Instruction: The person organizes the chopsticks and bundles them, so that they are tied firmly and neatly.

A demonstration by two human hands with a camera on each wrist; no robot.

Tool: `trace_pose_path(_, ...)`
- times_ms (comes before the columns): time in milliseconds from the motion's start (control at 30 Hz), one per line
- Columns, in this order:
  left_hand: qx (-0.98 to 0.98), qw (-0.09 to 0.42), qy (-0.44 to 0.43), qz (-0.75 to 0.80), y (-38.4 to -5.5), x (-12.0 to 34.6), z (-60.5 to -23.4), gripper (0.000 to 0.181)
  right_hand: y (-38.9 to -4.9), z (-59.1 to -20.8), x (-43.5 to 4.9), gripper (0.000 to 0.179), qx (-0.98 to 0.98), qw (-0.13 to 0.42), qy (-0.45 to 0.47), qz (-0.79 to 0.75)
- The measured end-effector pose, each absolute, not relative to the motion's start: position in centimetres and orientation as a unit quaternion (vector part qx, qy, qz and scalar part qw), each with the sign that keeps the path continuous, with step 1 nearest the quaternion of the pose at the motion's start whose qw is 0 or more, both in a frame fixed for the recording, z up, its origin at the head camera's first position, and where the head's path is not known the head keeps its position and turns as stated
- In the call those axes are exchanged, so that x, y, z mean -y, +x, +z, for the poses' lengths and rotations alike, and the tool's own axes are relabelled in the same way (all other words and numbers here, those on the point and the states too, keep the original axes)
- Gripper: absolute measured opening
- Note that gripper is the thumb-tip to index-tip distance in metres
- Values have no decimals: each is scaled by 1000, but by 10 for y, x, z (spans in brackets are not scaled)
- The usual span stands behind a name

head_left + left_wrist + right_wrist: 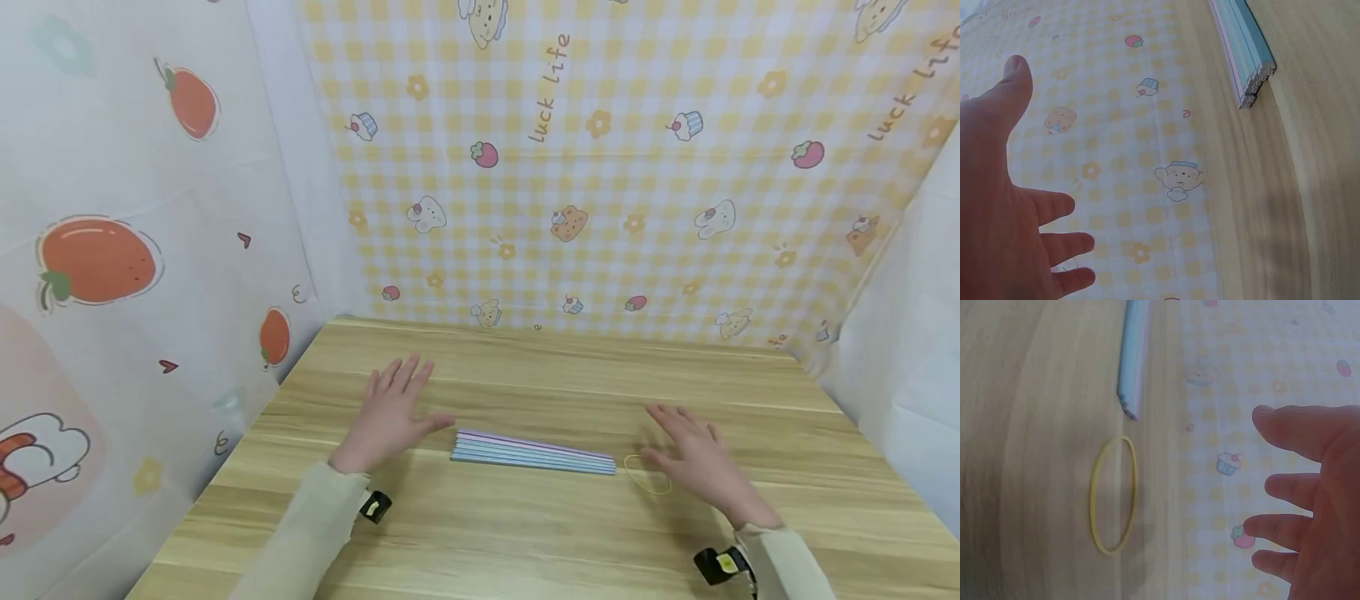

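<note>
A row of thin pastel sticks, mostly light blue with pink and purple ones at the far side, lies side by side on the table. In the left wrist view, the near ends of these sticks look uneven. Off their right end lies a yellow rubber band, flat in a long loop. My left hand hovers beside the sticks' left end, fingers spread and holding nothing. Close by the rubber band, my right hand is held over the table with its fingers extended and nothing in them.
The wood-grain table runs back to a yellow checked cloth hanging behind it. A white printed cloth hangs along the left side, and another white cloth on the right. Each sleeve has a small black device at the wrist.
</note>
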State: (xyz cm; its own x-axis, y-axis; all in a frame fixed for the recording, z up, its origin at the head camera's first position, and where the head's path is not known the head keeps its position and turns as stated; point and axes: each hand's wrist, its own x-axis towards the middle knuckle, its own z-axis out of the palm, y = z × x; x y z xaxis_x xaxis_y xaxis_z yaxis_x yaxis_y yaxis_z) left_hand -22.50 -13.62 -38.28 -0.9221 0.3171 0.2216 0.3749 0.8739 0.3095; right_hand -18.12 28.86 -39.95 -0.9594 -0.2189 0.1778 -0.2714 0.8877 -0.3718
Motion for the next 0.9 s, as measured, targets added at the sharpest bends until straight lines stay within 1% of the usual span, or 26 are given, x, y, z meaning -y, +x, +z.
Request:
trace_pose_path(200, 965, 79, -201, -152, -228, 128, -390, 94, -183, -405, -271, 64, 964, 78, 159, 199)
trace_pose_path(367, 962, 56, -210, -167, -230, 119, -398, 94, -188, -412, -257, 59, 961, 83, 184, 188)
trace_pose_path(467, 959, 42, -215, -180, -230, 113, -404, 90, -191, -418, -250, 57, 960, 79, 197, 184)
trace_pose_path(633, 955, 20, -240, -176, -231, 102, -413, 79, -196, -425, -242, 56, 961, 54, 198, 183)
trace_pose_path(900, 949, -6, -274, -154, -232, 91, -419, 75, -197, -426, -233, 55, 965, 43, 193, 174)
